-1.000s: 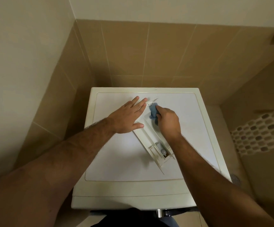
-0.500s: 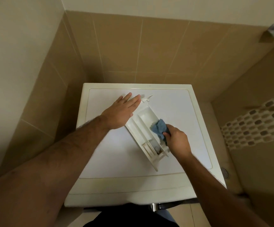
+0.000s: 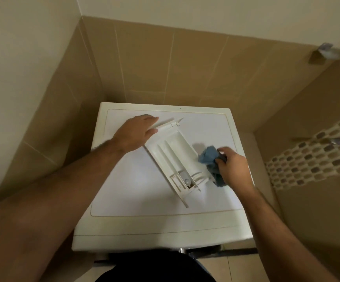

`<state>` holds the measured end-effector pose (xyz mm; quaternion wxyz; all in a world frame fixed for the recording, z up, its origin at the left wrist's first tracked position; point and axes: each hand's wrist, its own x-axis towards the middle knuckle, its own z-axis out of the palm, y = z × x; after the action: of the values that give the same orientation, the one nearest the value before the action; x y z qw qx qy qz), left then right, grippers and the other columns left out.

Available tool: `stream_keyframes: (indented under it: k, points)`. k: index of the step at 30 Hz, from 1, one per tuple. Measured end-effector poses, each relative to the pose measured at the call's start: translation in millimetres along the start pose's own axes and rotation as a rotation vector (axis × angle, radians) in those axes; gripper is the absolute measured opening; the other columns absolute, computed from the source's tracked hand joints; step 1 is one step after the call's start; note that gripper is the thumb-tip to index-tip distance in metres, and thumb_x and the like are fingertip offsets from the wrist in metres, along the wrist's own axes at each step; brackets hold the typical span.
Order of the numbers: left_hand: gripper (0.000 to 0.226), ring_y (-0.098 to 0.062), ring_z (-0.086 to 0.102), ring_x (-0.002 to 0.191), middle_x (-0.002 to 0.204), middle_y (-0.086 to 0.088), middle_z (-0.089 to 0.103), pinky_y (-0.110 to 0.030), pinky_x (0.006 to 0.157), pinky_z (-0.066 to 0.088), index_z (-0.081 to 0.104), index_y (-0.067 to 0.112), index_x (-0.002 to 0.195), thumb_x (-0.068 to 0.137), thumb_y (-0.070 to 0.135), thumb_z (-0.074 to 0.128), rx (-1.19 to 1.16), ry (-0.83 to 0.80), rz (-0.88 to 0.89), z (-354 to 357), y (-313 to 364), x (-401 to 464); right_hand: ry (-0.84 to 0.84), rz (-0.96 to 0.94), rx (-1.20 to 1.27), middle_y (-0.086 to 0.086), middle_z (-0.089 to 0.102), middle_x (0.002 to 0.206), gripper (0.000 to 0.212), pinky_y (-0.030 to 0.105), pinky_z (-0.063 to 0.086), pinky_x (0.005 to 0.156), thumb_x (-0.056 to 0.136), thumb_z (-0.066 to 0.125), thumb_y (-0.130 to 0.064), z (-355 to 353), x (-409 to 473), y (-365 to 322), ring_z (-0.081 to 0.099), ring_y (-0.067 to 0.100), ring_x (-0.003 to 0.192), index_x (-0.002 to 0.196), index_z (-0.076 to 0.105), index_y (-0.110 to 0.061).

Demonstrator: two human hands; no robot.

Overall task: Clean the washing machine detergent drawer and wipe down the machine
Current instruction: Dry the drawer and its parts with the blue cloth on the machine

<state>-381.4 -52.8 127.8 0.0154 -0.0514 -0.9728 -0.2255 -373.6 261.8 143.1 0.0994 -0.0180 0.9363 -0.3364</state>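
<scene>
Tan glazed wall tiles box in a cream washing machine (image 3: 144, 224) whose flat top carries a pulled-out detergent drawer (image 3: 173, 157).

Smooth and glossy, the machine's lid has rounded corners and a thin inset border line. On it the drawer, a long white plastic tray with moulded ribs and small compartments, lies diagonally from 11 o'clock to 5 o'clock of the lid's centre. At 10 o'clock the left hand (image 3: 134, 135) rests with straight fingers flat against the drawer's far end, its grip spread. At 3 o'clock the right hand (image 3: 233, 167) curls its grip round a crumpled blue cloth (image 3: 209, 157), soft and folded, just beside the drawer's right wall. A band of pebble mosaic crosses the right-hand wall.
</scene>
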Motion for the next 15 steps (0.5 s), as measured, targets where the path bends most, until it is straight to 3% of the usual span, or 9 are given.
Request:
stream_keyframes:
  k: [2,4,7,9,15]
  points:
    - [0.042,-0.022,0.056,0.117,0.132,-0.005,0.061,-0.033,0.101,0.041,0.057,0.017,0.134,0.098,0.037,0.052,-0.057,-0.009,-0.119,-9,-4,-6,0.066,-0.082,-0.039,-0.005,0.06,0.09,0.017,0.006,0.04,0.061,0.101,0.046,-0.009,3,17,-24,0.054,0.003,0.069,0.113,0.055,-0.017]
    - [0.04,-0.023,0.059,0.113,0.128,-0.004,0.063,-0.034,0.099,0.043,0.06,0.018,0.131,0.095,0.036,0.057,-0.092,-0.08,-0.218,-11,-4,-11,0.074,-0.141,-0.042,-0.005,0.059,0.09,0.014,0.006,0.042,0.062,0.1,0.045,-0.008,17,36,-41,0.056,0.008,0.075,0.107,0.056,-0.014]
    - [0.038,-0.024,0.057,0.117,0.132,-0.004,0.061,-0.034,0.103,0.04,0.058,0.018,0.133,0.096,0.029,0.057,-0.117,-0.099,-0.272,-7,2,-11,-0.044,-0.1,-0.25,0.009,0.068,0.098,0.019,0.027,0.048,0.076,0.101,0.047,-0.019,43,49,-30,0.062,0.024,0.086,0.108,0.061,-0.007]
    - [0.036,-0.024,0.057,0.117,0.131,-0.005,0.062,-0.03,0.102,0.04,0.059,0.017,0.132,0.097,0.025,0.055,-0.105,-0.043,-0.276,-4,5,-11,-0.095,-0.085,-0.247,0.013,0.068,0.096,0.026,0.03,0.047,0.075,0.103,0.044,-0.025,55,45,-12,0.063,0.026,0.085,0.105,0.061,-0.005]
    - [0.033,-0.025,0.06,0.114,0.127,-0.008,0.064,-0.027,0.1,0.04,0.063,0.013,0.128,0.097,0.024,0.056,-0.107,0.001,-0.251,-2,9,-11,-0.185,-0.133,-0.261,0.005,0.065,0.09,0.039,0.03,0.047,0.068,0.104,0.034,-0.042,48,21,19,0.059,0.02,0.077,0.108,0.058,-0.012]
